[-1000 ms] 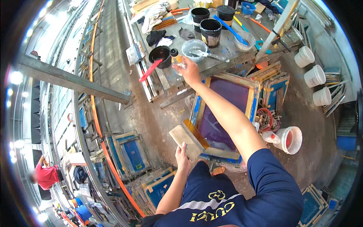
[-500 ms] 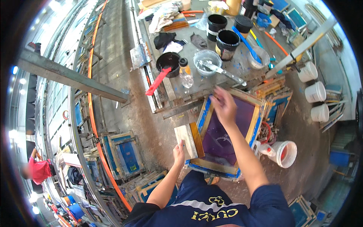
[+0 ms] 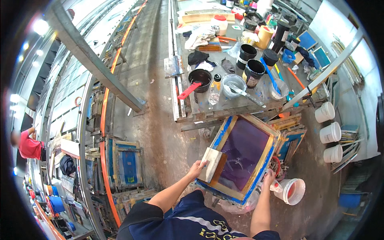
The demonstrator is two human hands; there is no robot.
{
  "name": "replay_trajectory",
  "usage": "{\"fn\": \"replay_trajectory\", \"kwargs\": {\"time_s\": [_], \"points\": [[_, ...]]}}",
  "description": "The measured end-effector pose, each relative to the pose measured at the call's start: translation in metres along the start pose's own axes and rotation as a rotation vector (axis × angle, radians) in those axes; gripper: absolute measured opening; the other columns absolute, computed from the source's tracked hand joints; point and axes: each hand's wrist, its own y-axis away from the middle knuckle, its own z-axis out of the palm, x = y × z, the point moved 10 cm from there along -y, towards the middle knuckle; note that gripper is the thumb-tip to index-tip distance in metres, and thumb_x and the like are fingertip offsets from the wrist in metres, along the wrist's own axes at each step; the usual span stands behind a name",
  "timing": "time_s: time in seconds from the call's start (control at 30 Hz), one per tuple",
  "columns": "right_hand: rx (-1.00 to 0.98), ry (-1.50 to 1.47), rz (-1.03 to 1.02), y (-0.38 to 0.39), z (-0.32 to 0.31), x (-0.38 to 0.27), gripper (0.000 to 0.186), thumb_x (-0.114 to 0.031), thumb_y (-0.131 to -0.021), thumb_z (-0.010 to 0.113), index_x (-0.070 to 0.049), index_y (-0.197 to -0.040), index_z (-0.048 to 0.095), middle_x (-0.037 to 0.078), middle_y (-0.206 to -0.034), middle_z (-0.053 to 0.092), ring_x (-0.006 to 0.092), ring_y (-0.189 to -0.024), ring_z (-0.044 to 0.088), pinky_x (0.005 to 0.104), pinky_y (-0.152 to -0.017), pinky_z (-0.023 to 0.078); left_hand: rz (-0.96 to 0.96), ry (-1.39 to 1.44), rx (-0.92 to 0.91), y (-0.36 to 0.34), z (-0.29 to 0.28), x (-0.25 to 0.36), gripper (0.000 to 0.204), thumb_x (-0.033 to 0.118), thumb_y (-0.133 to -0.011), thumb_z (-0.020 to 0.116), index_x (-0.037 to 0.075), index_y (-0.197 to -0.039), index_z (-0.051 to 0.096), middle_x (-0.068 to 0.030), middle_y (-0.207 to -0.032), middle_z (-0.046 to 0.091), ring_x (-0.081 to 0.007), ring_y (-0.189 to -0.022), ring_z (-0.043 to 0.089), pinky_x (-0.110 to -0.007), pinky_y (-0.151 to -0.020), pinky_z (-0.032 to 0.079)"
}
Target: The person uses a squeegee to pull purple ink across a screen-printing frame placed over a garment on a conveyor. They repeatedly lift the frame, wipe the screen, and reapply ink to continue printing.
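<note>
My left hand (image 3: pixel 196 169) is closed on the near end of a squeegee (image 3: pixel 211 162) with a pale wooden handle and an amber blade. The squeegee overlaps the left side of a screen printing frame (image 3: pixel 262 170), its blade toward the purple mesh (image 3: pixel 246 150). Whether the blade touches the mesh I cannot tell. The frame is wooden, edged with blue tape, and tilts against the table's near side. A pale curved mark shows in the mesh. My right hand (image 3: pixel 269 176) has its fingers curled at the frame's right edge, gripping it; the fingertips are partly hidden.
The worktable (image 3: pixel 198 106) holds a black pot (image 3: pixel 205 80) with a red scraper, a clear bottle (image 3: pixel 215 93), a tub (image 3: pixel 231 88) with a spatula, and black buckets. A white bucket (image 3: pixel 295 191) lies right of the frame. A metal post (image 3: pixel 100 72) slants at left. A co-worker (image 3: pixel 30 146) stands far left.
My right hand has come down from the frame's top left to its right edge. My left hand has moved the squeegee right, over the frame. The head view has shifted.
</note>
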Motion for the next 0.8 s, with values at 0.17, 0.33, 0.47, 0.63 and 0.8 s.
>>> {"fn": "replay_trajectory", "kwargs": {"time_s": [0.17,0.33,0.47,0.63,0.8], "points": [[0.256,0.257,-0.208,0.044,-0.088,-0.01,0.037,-0.024,-0.1,0.058,0.007,-0.12,0.064,0.015,-0.109,0.07,0.0244,-0.09,0.065,0.0353,-0.078,0.052,0.085,-0.153,-0.199,0.043,0.028,0.017,0.058,0.054,-0.102,0.056,-0.002,-0.114,0.071,-0.0052,-0.092,0.071,-0.014,-0.086,0.064,-0.032,-0.079,0.051],[0.395,-0.174,-0.152,0.162,-0.203,-0.02,0.024,-0.023,-0.097,0.064,-0.004,-0.112,0.067,0.003,-0.084,0.063,0.0126,-0.068,0.058,0.0274,-0.056,0.046,0.338,-0.206,-0.432,0.12,0.076,0.051,0.062,0.057,-0.102,0.054,-0.002,-0.111,0.072,-0.0045,-0.086,0.069,-0.0129,-0.082,0.061,-0.032,-0.074,0.05],[0.254,-0.131,-0.206,0.278,-0.235,-0.136,0.022,-0.031,-0.096,0.07,-0.012,-0.104,0.063,-0.004,-0.08,0.057,0.0041,-0.065,0.051,0.0197,-0.052,0.037,0.242,0.046,-0.616,0.21,0.093,0.119,0.057,0.052,-0.104,0.054,0.0,-0.124,0.066,-0.0015,-0.109,0.069,-0.0111,-0.093,0.062,-0.03,-0.084,0.051],[0.14,-0.165,-0.43,0.374,-0.216,-0.29,0.055,-0.034,-0.101,0.061,-0.013,-0.15,0.049,0.006,-0.117,0.06,0.0097,-0.091,0.054,0.0228,-0.078,0.042,0.251,0.308,-0.724,0.285,0.077,0.215,0.049,0.048,-0.105,0.056,0.003,-0.122,0.065,-0.003,-0.104,0.07,-0.0085,-0.087,0.065,-0.029,-0.076,0.054],[-0.308,-0.299,-0.501,0.386,-0.105,-0.358,0.054,-0.033,-0.102,0.06,-0.005,-0.147,0.048,0.013,-0.117,0.06,0.0129,-0.091,0.055,0.0244,-0.079,0.043,0.295,0.434,-0.553,0.302,-0.024,0.281,0.042,0.04,-0.106,0.055,0.004,-0.123,0.064,-0.0061,-0.107,0.073,-0.0133,-0.081,0.073,-0.032,-0.073,0.061]]}}
